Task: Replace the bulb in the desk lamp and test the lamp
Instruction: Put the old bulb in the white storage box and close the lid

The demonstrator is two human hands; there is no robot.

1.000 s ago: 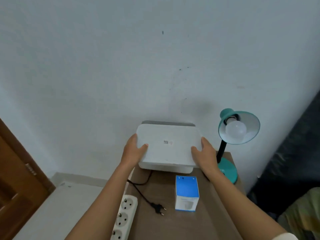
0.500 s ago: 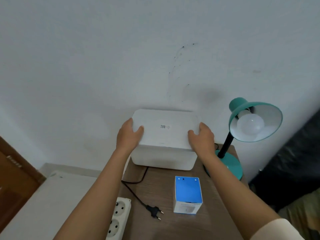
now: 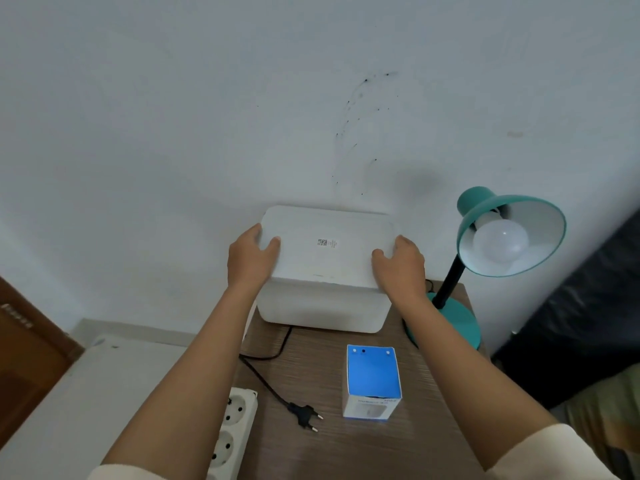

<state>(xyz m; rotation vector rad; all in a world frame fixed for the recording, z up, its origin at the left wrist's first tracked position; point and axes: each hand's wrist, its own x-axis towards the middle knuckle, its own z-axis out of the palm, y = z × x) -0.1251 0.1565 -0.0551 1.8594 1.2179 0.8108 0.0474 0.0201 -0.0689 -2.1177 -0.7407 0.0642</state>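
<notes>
A teal desk lamp stands at the table's back right, a white bulb in its shade, unlit. Its black plug lies loose on the brown table beside a white power strip. A blue-and-white bulb carton stands in the middle. At the back, against the wall, sits a white storage box with a lid. My left hand grips the lid's left end and my right hand its right end.
A white wall rises right behind the table. A brown door and a low white surface are at the left. Dark fabric lies to the right of the table.
The lid, tilted up a second ago, now rests flat on the white box with both hands still on its ends. The camera has shifted, so the lamp looks larger and further right.
</notes>
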